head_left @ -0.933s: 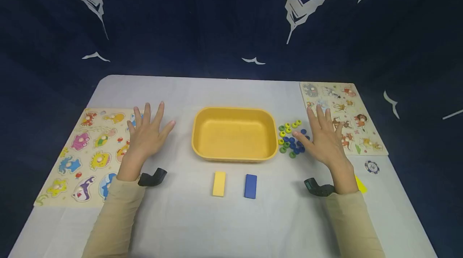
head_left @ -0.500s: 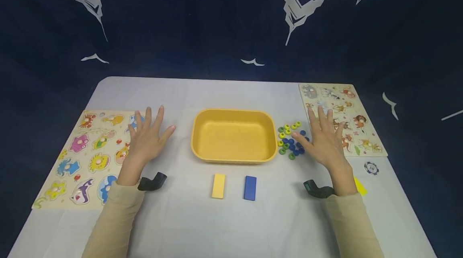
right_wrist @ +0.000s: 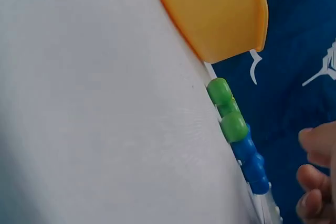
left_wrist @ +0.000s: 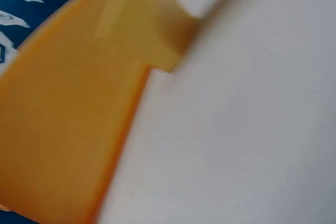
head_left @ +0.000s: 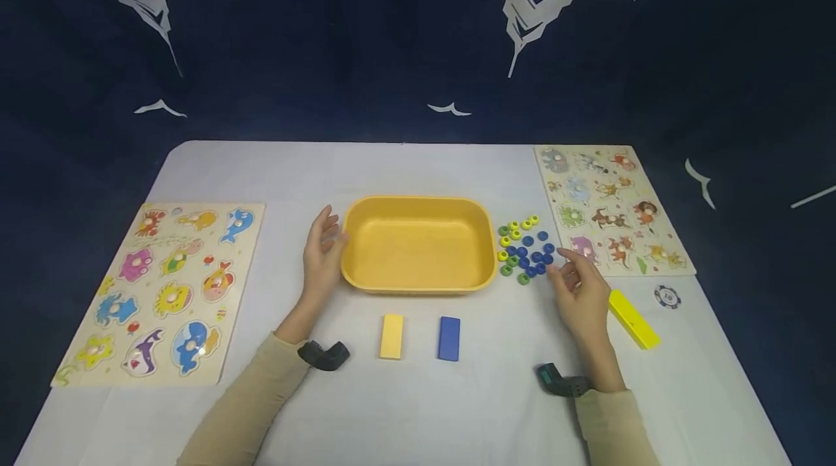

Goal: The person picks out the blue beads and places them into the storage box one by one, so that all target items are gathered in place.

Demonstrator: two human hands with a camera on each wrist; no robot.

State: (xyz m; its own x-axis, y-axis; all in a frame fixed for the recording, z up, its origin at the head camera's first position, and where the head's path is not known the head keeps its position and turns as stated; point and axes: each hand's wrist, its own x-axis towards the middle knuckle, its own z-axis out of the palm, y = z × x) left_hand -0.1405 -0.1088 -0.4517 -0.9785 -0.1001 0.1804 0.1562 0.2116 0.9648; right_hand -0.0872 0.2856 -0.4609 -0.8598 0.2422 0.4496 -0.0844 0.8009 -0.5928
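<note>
At the left end of the yellow tray [head_left: 418, 244], my left hand [head_left: 321, 259] stands on edge, its thumb right at the rim and its fingers loosely bent. The tray fills much of the left wrist view, blurred. Beside a cluster of blue beads [head_left: 537, 257], yellow beads [head_left: 515, 235] and green beads [head_left: 524, 279] is my right hand [head_left: 581, 295]. Its thumb and forefinger are apart, close to the blue beads, with nothing seen between them. Green beads [right_wrist: 233, 126] and blue beads [right_wrist: 252, 163] show near its fingertips [right_wrist: 312, 177] in the right wrist view.
A yellow block [head_left: 392, 337] and a blue block [head_left: 448, 339] lie before the tray. Animal puzzle boards lie left [head_left: 153, 292] and back right [head_left: 614, 212]. A long yellow block [head_left: 633, 319] and a round chip [head_left: 668, 297] lie at right.
My left hand has moved right from over the left puzzle board to the tray's end. My right hand has drawn back toward me, its spread fingers now bent, uncovering the long yellow block.
</note>
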